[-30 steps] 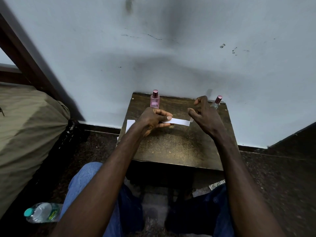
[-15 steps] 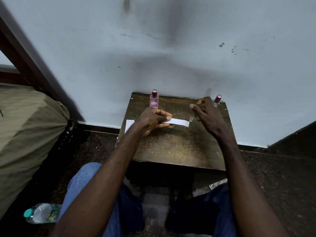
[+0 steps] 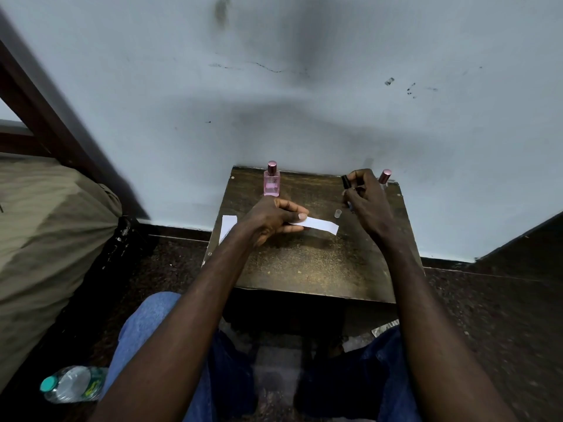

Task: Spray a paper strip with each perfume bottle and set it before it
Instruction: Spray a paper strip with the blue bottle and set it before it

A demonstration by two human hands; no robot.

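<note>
Nearest, the strip [image 3: 320, 224] is a narrow white paper band over the middle of the table [image 3: 304, 263]. Its long axis runs 9 to 3 o'clock, with the free end toward 3. The left hand [image 3: 271, 219] pinches its 9 o'clock end between thumb and fingers. Farther, at 1 o'clock, the right hand [image 3: 368, 202] curls round a dark bottle [image 3: 345, 181]. A pink bottle [image 3: 271, 182] stands at 11.

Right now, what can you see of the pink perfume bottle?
The pink perfume bottle is a square, clear flask, seemingly glass, of pink liquid, its rounded rose metallic cap on. It stands upright at the back edge of the wooden table, near the wall. The left hand is just before it.
</note>
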